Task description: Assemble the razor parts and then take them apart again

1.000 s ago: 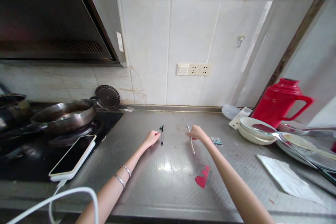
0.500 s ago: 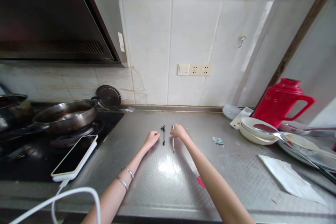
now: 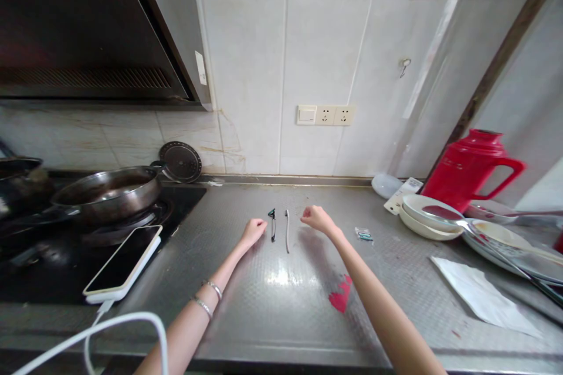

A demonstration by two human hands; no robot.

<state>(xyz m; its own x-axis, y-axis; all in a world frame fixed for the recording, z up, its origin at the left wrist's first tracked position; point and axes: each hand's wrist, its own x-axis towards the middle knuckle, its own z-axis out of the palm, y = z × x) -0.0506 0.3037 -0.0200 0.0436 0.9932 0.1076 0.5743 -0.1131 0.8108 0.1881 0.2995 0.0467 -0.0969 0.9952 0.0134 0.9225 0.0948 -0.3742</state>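
A dark razor (image 3: 273,227) lies lengthwise on the steel counter (image 3: 264,316), its head pointing to the wall. Close to its right and roughly parallel lies a white toothbrush (image 3: 288,233). My left hand (image 3: 254,232) rests just left of the razor, fingers curled into a loose fist, with nothing seen in it. To the right of the toothbrush, apart from it, my right hand (image 3: 317,218) hovers with its fingers bent in and nothing visible in them. A small clear packet with green strips (image 3: 364,235) lies farther right.
At left are a cooktop with a pan (image 3: 112,190) and a phone (image 3: 123,263) on a white cable. Bowls (image 3: 428,228), a red thermos (image 3: 466,170) and a white napkin (image 3: 484,296) stand or lie at right. A red mark (image 3: 339,299) shows near the right forearm.
My right hand has let go of the toothbrush and moved right, leaving it lying on the counter. My left hand stays beside the razor. The view has shifted slightly.
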